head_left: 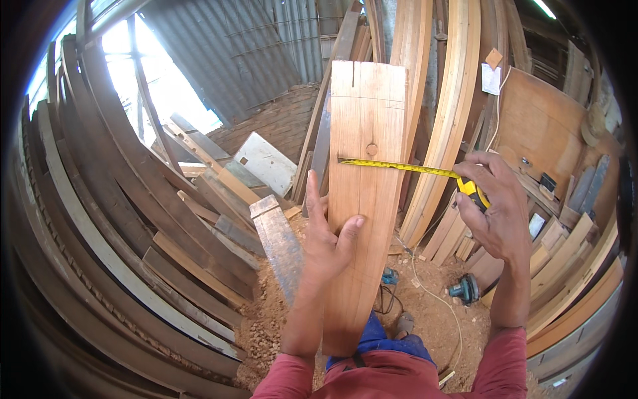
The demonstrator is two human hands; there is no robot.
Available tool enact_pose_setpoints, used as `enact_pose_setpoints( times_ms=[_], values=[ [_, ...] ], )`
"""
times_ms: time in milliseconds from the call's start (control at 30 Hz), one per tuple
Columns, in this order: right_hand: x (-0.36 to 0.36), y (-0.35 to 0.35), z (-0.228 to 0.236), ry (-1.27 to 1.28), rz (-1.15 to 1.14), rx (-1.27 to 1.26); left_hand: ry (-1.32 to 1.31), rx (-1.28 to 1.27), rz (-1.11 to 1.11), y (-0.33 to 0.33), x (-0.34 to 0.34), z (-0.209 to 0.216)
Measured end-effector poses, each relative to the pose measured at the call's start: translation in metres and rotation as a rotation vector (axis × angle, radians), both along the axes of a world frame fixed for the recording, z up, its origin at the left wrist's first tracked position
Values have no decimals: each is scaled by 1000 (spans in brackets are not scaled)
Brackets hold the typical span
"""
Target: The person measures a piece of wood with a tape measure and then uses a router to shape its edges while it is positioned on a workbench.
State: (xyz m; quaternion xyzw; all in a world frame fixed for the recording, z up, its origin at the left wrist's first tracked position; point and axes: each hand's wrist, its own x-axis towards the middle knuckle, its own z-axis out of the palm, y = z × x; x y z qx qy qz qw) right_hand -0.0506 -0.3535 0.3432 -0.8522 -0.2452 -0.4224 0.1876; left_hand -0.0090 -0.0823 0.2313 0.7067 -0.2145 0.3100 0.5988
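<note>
A pale wooden board (349, 279) stretches away in front of my body, with a round plug or knot (372, 149) and pencil-like lines on its face. My left hand (325, 246) grips its left edge, thumb on the face and index finger pointing up along the side; the other fingers are mostly hidden. In my right hand (498, 199), to the right of the board, is a yellow and black tape measure (473, 194). Its yellow blade (399, 165) is pulled out across the board below the plug, the free end lying near the board's left edge.
Long planks (133, 193) lean in stacks on the left, and tall boards (448, 100) stand behind. A teal power tool (465, 290) and a pale cord (438, 299) lie on the sawdust-covered floor (425, 326). Offcuts (558, 253) are piled at right.
</note>
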Motion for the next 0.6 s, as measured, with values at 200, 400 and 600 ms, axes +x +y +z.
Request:
enact_pose_setpoints(
  times_ms=[200, 400, 600],
  values=[
    [2, 14, 6, -4, 5, -95, -64, 70, 46, 7, -7, -5],
    [3, 11, 8, 20, 5, -115, -228, 255, 196, 18, -6, -1],
    [3, 13, 6, 88, 9, -102, -210, 216, 139, 16, -10, 5]
  ],
)
